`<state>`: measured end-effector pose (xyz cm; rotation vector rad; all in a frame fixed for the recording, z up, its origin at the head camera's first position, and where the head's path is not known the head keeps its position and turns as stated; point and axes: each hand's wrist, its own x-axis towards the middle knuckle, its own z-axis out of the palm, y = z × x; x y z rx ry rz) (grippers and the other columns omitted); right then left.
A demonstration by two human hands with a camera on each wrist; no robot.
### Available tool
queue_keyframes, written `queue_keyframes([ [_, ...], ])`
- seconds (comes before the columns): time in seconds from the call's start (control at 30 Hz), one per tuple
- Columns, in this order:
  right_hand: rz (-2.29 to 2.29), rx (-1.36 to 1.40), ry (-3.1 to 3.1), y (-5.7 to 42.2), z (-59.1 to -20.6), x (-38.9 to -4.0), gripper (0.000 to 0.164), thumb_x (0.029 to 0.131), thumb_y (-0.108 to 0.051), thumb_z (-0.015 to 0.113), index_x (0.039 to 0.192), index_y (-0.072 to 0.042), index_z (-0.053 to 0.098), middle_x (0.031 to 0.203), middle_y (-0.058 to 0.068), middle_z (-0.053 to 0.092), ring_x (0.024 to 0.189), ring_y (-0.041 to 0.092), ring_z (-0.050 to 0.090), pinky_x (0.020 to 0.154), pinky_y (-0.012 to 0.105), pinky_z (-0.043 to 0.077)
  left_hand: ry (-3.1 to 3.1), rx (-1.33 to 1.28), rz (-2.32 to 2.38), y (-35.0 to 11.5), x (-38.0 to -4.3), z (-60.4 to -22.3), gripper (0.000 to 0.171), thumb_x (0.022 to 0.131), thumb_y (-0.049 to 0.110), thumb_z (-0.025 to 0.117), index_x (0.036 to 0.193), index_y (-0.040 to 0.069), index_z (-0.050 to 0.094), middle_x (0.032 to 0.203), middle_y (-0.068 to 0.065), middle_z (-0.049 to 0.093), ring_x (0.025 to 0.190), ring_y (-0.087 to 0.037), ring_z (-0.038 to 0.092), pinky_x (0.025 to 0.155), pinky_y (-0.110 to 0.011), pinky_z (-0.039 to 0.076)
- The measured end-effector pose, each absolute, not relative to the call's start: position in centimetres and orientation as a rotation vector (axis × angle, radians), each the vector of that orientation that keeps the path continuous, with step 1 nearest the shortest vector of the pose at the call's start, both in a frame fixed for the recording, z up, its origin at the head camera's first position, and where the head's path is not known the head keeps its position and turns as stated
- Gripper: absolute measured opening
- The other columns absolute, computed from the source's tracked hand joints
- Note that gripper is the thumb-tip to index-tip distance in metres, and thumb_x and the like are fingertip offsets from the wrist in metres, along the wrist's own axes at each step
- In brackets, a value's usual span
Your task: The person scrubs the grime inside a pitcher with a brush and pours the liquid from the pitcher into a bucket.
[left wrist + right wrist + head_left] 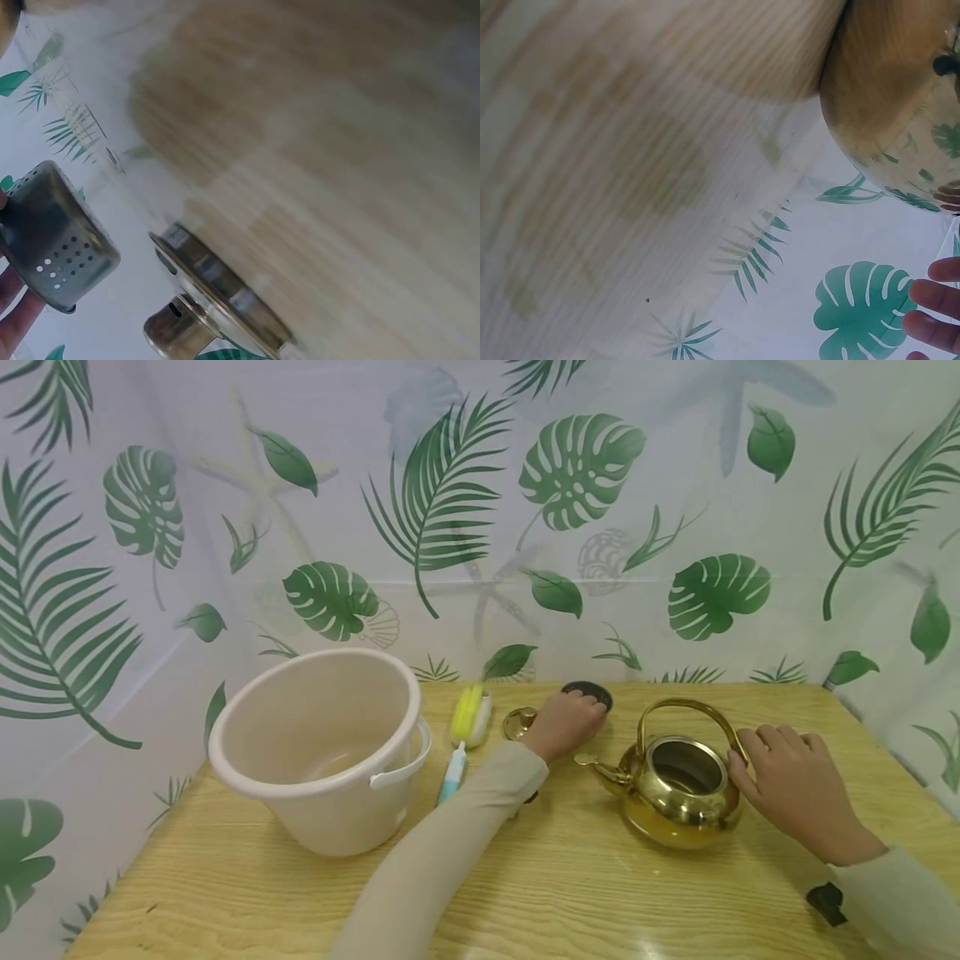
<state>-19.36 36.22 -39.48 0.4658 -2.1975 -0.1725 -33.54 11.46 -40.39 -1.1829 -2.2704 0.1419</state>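
My left hand (567, 724) grips a dark metal strainer basket (588, 692) at the back of the table. In the left wrist view this strainer (60, 240) shows small punched holes, with fingers (19, 319) along its side. Beside that hand lies a brass lid (517, 723) with a knob. A brass kettle (678, 810) stands lidless on the table, its spout toward the left. My right hand (798, 785) holds the right side of its arched handle (693, 703), thumb in front. The kettle's round belly (889, 97) fills the upper right of the right wrist view.
A large pale bucket (322, 793) with a side handle stands at the left of the wooden table (570, 893). Between bucket and left arm lies a yellow-headed brush (467, 718) with a blue and white handle. Leaf-patterned cloth (480, 527) hangs behind the table.
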Motion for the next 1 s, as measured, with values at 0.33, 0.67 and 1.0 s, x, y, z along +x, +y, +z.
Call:
queue_keyframes([
  [0.33, -0.181, 0.459, -2.214, 36.35, -39.58, -19.39, 0.064, 0.099, -0.044, 0.016, 0.085, 0.003, 0.057, 0.070, 0.018, 0.058, 0.064, 0.036, 0.055, 0.056, 0.053, 0.042, -2.383, -1.196, 0.186, 11.49, -32.92, -39.99, 0.027, 0.099, 0.027, 0.046, 0.084, 0.022, 0.068, 0.084, 0.011, 0.071, 0.071, -0.009, 0.064, 0.059, -0.025, 0.054],
  [0.67, -0.185, 0.468, -2.209, 36.28, -39.46, -19.34, 0.064, 0.100, -0.044, 0.016, 0.084, 0.003, 0.058, 0.070, 0.018, 0.058, 0.064, 0.035, 0.055, 0.055, 0.051, 0.041, -2.446, -1.251, 0.174, 11.80, -33.25, -40.01, 0.034, 0.100, 0.021, 0.042, 0.067, 0.019, 0.052, 0.069, 0.008, 0.065, 0.052, -0.004, 0.042, 0.047, -0.021, 0.035],
  [1.0, -0.184, 0.465, -2.232, 36.21, -39.34, -19.15, 0.066, 0.100, -0.045, 0.014, 0.085, 0.003, 0.057, 0.071, 0.017, 0.058, 0.064, 0.035, 0.054, 0.056, 0.052, 0.042, -2.499, -1.274, 0.154, 12.18, -33.58, -40.38, 0.035, 0.100, 0.019, 0.042, 0.065, 0.017, 0.045, 0.061, 0.007, 0.053, 0.052, -0.004, 0.041, 0.048, -0.021, 0.038],
])
